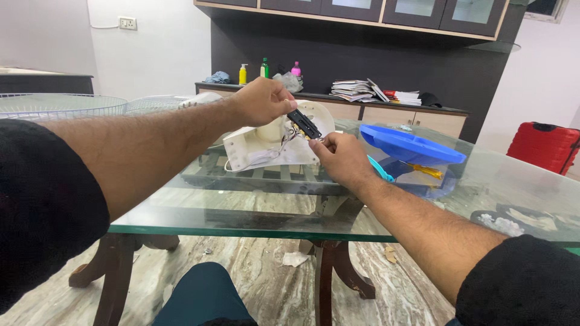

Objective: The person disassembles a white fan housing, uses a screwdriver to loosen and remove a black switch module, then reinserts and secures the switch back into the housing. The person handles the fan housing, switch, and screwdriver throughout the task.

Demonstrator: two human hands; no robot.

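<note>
The left hand (261,101) is closed, pinching a small black switch block (303,124); the right hand (341,158) is closed, gripping its wired end beside the white fan housing (254,148) over the glass bench (254,211).

Both forearms reach in from the lower corners and meet near the middle of the frame, bare below black sleeves. The left hand (261,99) sits higher, knuckles up, fingers curled and pinched downward. The right hand (339,156) lies just below and right of it, fingertips pinched upward toward the left hand.
</note>
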